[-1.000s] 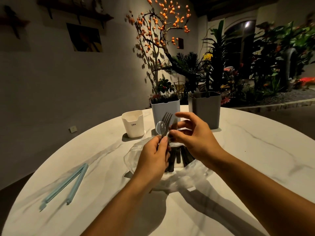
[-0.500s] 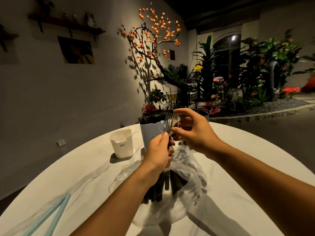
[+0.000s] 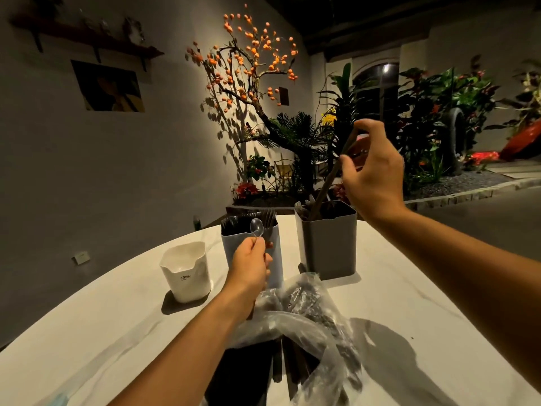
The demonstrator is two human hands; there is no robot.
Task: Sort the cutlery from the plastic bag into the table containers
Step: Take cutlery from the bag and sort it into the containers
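Note:
My left hand [image 3: 251, 266] grips a clear plastic spoon [image 3: 256, 226] and a dark fork [image 3: 269, 218], upright in front of the pale blue container [image 3: 231, 253], which holds dark forks. My right hand [image 3: 371, 168] is raised over the grey container [image 3: 330, 247] and pinches a long dark knife-like utensil [image 3: 330, 177]; the utensil's lower end is inside that container among other cutlery. A white container [image 3: 187, 273] stands to the left. The clear plastic bag [image 3: 310, 315] lies crumpled in front of me with several dark utensils [image 3: 292, 361] inside.
The three containers stand in a row near the far edge of the round white marble table [image 3: 409, 303]. A corner of a pale blue clip [image 3: 60, 401] shows at the lower left. Plants and a wall lie beyond the table.
My right hand pulled the dark utensil away from the bundle in my left hand and carried it up and right, over the grey container. My left hand kept the spoon and fork.

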